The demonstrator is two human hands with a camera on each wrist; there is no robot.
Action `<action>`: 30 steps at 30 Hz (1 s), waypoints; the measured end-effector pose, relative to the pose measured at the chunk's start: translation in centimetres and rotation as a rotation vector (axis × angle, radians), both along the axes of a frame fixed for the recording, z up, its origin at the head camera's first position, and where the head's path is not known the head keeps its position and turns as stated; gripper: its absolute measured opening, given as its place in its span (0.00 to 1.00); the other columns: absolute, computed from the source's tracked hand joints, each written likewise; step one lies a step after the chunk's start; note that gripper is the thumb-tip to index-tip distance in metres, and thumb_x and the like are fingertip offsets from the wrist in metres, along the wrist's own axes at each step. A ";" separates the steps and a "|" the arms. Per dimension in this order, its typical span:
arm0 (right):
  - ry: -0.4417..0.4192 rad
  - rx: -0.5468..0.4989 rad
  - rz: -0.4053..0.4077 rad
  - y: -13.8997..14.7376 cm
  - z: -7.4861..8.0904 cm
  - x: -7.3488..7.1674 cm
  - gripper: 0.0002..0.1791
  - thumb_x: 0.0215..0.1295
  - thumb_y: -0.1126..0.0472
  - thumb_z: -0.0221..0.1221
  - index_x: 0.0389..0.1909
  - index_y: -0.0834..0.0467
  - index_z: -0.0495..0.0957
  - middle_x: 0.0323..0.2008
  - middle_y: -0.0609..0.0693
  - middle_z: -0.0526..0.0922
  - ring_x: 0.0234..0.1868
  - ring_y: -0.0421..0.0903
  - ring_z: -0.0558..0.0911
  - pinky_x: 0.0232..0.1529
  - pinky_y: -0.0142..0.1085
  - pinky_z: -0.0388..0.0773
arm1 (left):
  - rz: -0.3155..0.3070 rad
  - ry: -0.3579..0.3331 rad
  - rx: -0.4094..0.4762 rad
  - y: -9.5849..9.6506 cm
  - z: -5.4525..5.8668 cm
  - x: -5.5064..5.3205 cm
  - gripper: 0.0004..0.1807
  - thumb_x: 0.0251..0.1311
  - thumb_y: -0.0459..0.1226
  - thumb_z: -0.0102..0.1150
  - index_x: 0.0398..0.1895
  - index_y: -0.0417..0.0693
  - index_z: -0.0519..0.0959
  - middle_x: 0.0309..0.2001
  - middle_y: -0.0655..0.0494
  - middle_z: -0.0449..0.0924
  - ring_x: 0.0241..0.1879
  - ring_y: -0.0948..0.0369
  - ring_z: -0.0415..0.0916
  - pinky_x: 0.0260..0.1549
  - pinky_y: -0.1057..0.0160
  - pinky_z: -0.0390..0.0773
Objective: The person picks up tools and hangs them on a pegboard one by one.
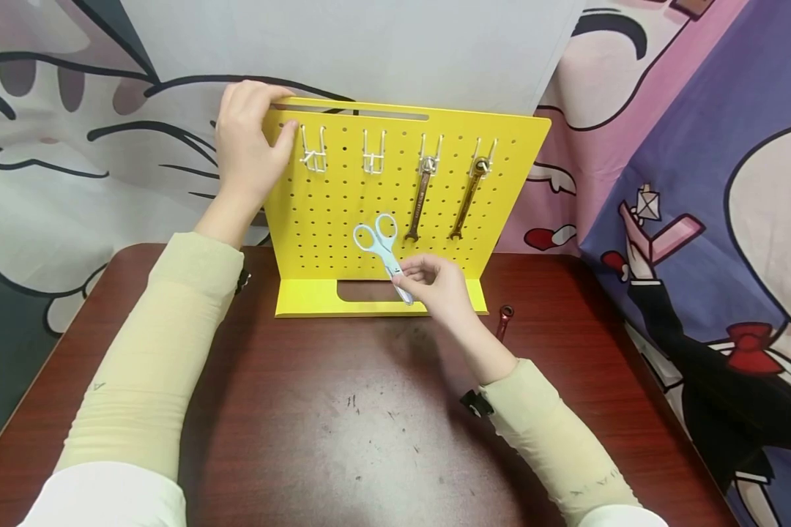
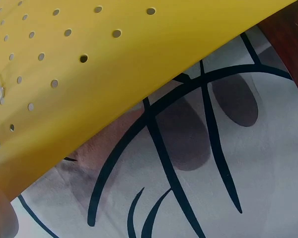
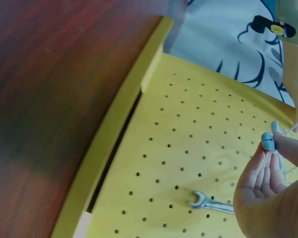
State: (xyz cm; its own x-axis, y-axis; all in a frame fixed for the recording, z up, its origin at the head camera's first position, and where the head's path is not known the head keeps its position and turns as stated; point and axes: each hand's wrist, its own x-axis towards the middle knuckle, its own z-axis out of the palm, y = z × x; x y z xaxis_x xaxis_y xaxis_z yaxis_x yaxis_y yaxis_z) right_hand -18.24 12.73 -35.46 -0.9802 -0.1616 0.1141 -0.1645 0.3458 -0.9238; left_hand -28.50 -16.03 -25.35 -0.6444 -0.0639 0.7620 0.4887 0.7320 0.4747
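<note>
My right hand [image 1: 440,291] pinches a pair of light blue scissors [image 1: 384,247] near the blade end, finger loops pointing up in front of the yellow pegboard [image 1: 329,219]. In the right wrist view, the scissors [image 3: 268,143] sit between thumb and fingers. My left hand [image 1: 247,139] grips the board's upper left corner, thumb on the front face and fingers over the top edge. Two white wire hooks [image 1: 313,155] on the left side of the board carry nothing. From the two hooks further right hang metal wrenches [image 1: 420,201], side by side.
A small red wrench [image 1: 504,320] lies on the dark wooden table [image 1: 343,410], right of the board's base and partly behind my right forearm. Cartoon-printed cloth [image 1: 685,219] stands behind and to the right of the table.
</note>
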 end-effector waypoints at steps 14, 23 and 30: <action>0.087 -0.155 -0.043 -1.6 2.9 -1.1 0.12 0.64 0.68 0.72 0.47 0.68 0.86 0.35 0.50 0.88 0.34 0.36 0.84 0.40 0.26 0.83 | -0.003 0.006 0.010 -0.1 -0.2 -0.2 0.15 0.71 0.34 0.64 0.58 0.44 0.85 0.57 0.47 0.85 0.64 0.50 0.73 0.71 0.58 0.67; 0.110 -0.214 -0.039 -3.2 4.3 -1.5 0.12 0.64 0.69 0.71 0.46 0.68 0.86 0.34 0.47 0.87 0.34 0.37 0.84 0.41 0.27 0.83 | -0.001 0.002 0.012 -0.1 -0.1 -0.1 0.15 0.71 0.34 0.64 0.58 0.44 0.85 0.57 0.47 0.85 0.65 0.51 0.73 0.72 0.59 0.66; 0.108 -0.242 -0.049 -4.4 4.4 -2.2 0.12 0.65 0.70 0.71 0.47 0.70 0.86 0.35 0.50 0.88 0.33 0.37 0.84 0.40 0.27 0.83 | -0.004 0.003 0.013 0.1 0.0 0.0 0.15 0.71 0.34 0.64 0.58 0.44 0.85 0.57 0.47 0.85 0.65 0.51 0.73 0.73 0.60 0.65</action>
